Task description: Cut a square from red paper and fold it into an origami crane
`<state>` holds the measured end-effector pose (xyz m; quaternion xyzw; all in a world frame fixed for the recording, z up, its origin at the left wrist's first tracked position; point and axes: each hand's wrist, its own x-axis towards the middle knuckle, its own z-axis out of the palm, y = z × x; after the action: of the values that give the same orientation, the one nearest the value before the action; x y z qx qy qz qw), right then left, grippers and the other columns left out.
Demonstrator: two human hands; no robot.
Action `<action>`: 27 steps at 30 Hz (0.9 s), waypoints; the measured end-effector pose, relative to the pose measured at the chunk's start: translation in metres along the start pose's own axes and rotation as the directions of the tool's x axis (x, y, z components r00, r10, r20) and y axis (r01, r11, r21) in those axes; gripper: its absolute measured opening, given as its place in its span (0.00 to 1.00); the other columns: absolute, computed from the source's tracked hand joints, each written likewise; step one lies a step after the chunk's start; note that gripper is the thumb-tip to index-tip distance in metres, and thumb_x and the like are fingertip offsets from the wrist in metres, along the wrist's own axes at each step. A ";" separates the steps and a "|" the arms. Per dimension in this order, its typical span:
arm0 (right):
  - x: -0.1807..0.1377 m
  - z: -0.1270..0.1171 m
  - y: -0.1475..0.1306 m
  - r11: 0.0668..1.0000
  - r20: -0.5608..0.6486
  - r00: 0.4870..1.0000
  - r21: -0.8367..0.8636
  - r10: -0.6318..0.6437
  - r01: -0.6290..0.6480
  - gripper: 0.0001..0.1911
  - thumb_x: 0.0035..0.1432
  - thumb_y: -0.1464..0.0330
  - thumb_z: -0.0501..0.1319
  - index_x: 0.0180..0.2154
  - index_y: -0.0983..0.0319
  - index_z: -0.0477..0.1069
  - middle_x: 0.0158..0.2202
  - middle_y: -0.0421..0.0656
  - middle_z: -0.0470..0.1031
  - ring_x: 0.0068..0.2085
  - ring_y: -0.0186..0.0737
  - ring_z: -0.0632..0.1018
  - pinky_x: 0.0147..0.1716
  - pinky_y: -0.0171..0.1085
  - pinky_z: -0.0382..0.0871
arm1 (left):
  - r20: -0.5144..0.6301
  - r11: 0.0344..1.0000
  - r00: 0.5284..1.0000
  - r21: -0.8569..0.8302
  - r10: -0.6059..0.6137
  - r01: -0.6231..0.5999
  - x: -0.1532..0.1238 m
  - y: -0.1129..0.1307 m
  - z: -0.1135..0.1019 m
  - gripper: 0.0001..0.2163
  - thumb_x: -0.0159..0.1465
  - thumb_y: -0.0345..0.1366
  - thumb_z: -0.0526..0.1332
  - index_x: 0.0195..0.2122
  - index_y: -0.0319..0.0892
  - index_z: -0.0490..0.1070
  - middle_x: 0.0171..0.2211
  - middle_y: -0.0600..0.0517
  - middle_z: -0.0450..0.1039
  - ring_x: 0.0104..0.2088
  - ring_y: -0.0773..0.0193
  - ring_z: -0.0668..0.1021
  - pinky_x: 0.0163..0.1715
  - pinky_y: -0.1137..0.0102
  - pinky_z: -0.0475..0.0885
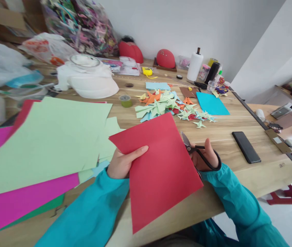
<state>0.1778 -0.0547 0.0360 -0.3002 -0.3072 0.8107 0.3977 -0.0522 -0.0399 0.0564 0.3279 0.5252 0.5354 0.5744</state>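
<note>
Red paper (162, 171), one piece, slanted over the table (218, 137), long axis running away and leftward, pinched in the left hand (121, 163); the half-curled right hand (202, 162) held one scissors (190, 149), tip pointing away.

Gap between scissors (189, 149) and phone (246, 146), paper heap (158, 106) as obstacle farther left
</note>
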 end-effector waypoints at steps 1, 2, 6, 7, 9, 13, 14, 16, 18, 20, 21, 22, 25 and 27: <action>0.000 0.000 0.001 1.000 -0.009 1.000 0.013 -0.010 0.010 0.47 0.53 0.39 0.27 0.54 0.64 0.61 0.38 0.49 0.75 0.32 0.38 0.77 0.25 0.34 0.69 | -0.002 1.000 1.000 -0.002 -0.001 0.001 0.000 0.000 0.000 0.21 0.38 0.39 0.74 0.36 0.47 0.75 0.42 0.50 0.78 0.46 0.45 0.76 0.44 0.57 0.75; 0.001 -0.001 0.001 0.999 -0.027 0.999 0.027 -0.019 0.020 0.47 0.53 0.39 0.28 0.53 0.63 0.62 0.38 0.49 0.75 0.31 0.37 0.77 0.25 0.34 0.68 | -0.005 1.000 1.000 -0.005 -0.004 0.004 0.000 0.000 0.000 0.21 0.39 0.39 0.74 0.36 0.47 0.75 0.42 0.50 0.78 0.46 0.46 0.76 0.44 0.57 0.76; 0.002 -0.004 0.003 0.995 -0.099 0.993 0.083 -0.056 0.064 0.44 0.55 0.40 0.31 0.54 0.62 0.62 0.38 0.47 0.75 0.28 0.34 0.76 0.26 0.33 0.69 | -0.020 0.999 1.000 -0.030 -0.016 0.015 0.000 -0.001 0.001 0.21 0.40 0.38 0.73 0.37 0.46 0.75 0.42 0.50 0.78 0.45 0.48 0.77 0.42 0.59 0.76; 0.002 -0.005 0.003 0.994 -0.095 0.994 0.089 -0.062 0.070 0.43 0.55 0.40 0.32 0.53 0.62 0.62 0.37 0.47 0.75 0.28 0.33 0.76 0.26 0.33 0.69 | -0.021 0.999 1.000 -0.037 -0.016 0.015 0.000 -0.001 0.001 0.22 0.40 0.38 0.73 0.38 0.45 0.75 0.42 0.50 0.78 0.44 0.48 0.77 0.42 0.59 0.76; 0.001 -0.006 0.004 0.992 -0.070 0.994 0.094 -0.082 0.088 0.42 0.56 0.40 0.34 0.52 0.63 0.63 0.36 0.47 0.76 0.27 0.33 0.76 0.26 0.32 0.69 | -0.025 0.999 1.000 -0.045 -0.017 0.016 0.001 0.000 0.001 0.22 0.40 0.38 0.73 0.38 0.45 0.75 0.42 0.50 0.78 0.44 0.48 0.77 0.41 0.60 0.77; 0.001 -0.005 0.004 0.992 -0.033 0.993 0.049 -0.113 0.114 0.39 0.57 0.41 0.38 0.53 0.62 0.63 0.37 0.46 0.76 0.28 0.34 0.76 0.27 0.32 0.70 | -0.022 0.998 0.999 -0.055 -0.030 0.028 0.001 -0.001 0.001 0.22 0.38 0.37 0.74 0.37 0.44 0.75 0.41 0.49 0.78 0.44 0.48 0.77 0.41 0.61 0.77; 0.001 -0.004 0.003 0.994 -0.031 0.994 0.020 -0.102 0.103 0.39 0.57 0.41 0.38 0.54 0.62 0.62 0.37 0.47 0.75 0.28 0.34 0.76 0.27 0.32 0.70 | -0.001 0.997 0.999 -0.059 -0.045 0.045 0.000 -0.001 0.001 0.23 0.38 0.37 0.74 0.37 0.44 0.75 0.41 0.49 0.78 0.44 0.47 0.77 0.41 0.60 0.77; 0.000 -0.004 0.001 0.997 -0.023 0.998 -0.050 -0.052 0.051 0.41 0.57 0.42 0.34 0.55 0.63 0.60 0.37 0.48 0.75 0.27 0.34 0.76 0.28 0.34 0.70 | 0.062 0.994 0.994 -0.059 -0.088 0.092 -0.002 -0.001 0.001 0.22 0.38 0.37 0.74 0.37 0.43 0.75 0.41 0.47 0.78 0.43 0.46 0.78 0.40 0.59 0.77; 0.000 -0.006 -0.002 0.993 0.013 1.000 -0.115 0.016 -0.014 0.43 0.57 0.42 0.30 0.56 0.64 0.58 0.36 0.48 0.74 0.27 0.36 0.76 0.29 0.37 0.71 | 0.130 0.989 0.982 -0.050 -0.134 0.142 -0.004 -0.001 0.001 0.21 0.39 0.37 0.73 0.36 0.42 0.75 0.40 0.46 0.78 0.42 0.45 0.78 0.39 0.59 0.77; 0.000 -0.010 -0.004 0.987 0.068 0.996 -0.151 0.065 -0.054 0.44 0.55 0.41 0.28 0.57 0.63 0.56 0.33 0.47 0.74 0.27 0.37 0.76 0.29 0.39 0.72 | 0.180 0.983 0.970 -0.050 -0.167 0.178 -0.006 0.000 0.000 0.21 0.40 0.36 0.72 0.37 0.42 0.74 0.39 0.46 0.78 0.41 0.45 0.78 0.38 0.59 0.77; 0.000 -0.012 -0.004 0.985 0.093 0.993 -0.159 0.078 -0.063 0.44 0.55 0.41 0.27 0.57 0.63 0.55 0.32 0.46 0.74 0.26 0.38 0.75 0.28 0.40 0.72 | 0.195 0.980 0.965 -0.055 -0.178 0.192 -0.006 0.001 -0.001 0.21 0.41 0.37 0.72 0.38 0.42 0.74 0.39 0.46 0.78 0.41 0.46 0.79 0.38 0.59 0.77; -0.001 -0.013 -0.004 0.985 0.116 0.990 -0.161 0.085 -0.065 0.44 0.55 0.41 0.26 0.57 0.62 0.54 0.30 0.45 0.73 0.25 0.38 0.75 0.27 0.40 0.72 | 0.202 0.977 0.962 -0.066 -0.184 0.201 -0.007 0.002 -0.001 0.21 0.41 0.37 0.71 0.39 0.42 0.74 0.39 0.46 0.78 0.40 0.46 0.79 0.37 0.59 0.78; -0.002 -0.015 -0.005 0.985 0.196 0.975 -0.156 0.106 -0.075 0.44 0.55 0.42 0.24 0.57 0.62 0.53 0.26 0.43 0.72 0.19 0.35 0.72 0.21 0.37 0.71 | 0.166 0.975 0.970 -0.104 -0.177 0.196 -0.007 0.004 -0.002 0.23 0.43 0.39 0.70 0.41 0.42 0.74 0.36 0.45 0.79 0.38 0.46 0.80 0.35 0.60 0.78; -0.003 -0.014 -0.005 0.984 0.245 0.962 -0.156 0.124 -0.087 0.43 0.55 0.42 0.24 0.56 0.62 0.53 0.25 0.43 0.72 0.16 0.34 0.70 0.17 0.35 0.68 | 0.125 0.979 0.979 -0.107 -0.161 0.174 -0.005 0.004 -0.002 0.23 0.41 0.39 0.71 0.40 0.41 0.75 0.35 0.45 0.79 0.37 0.46 0.80 0.34 0.60 0.78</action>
<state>0.1915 -0.0507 0.0317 -0.2379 -0.3968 0.8382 0.2887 -0.0541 -0.0444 0.0609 0.2786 0.4842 0.4951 0.6654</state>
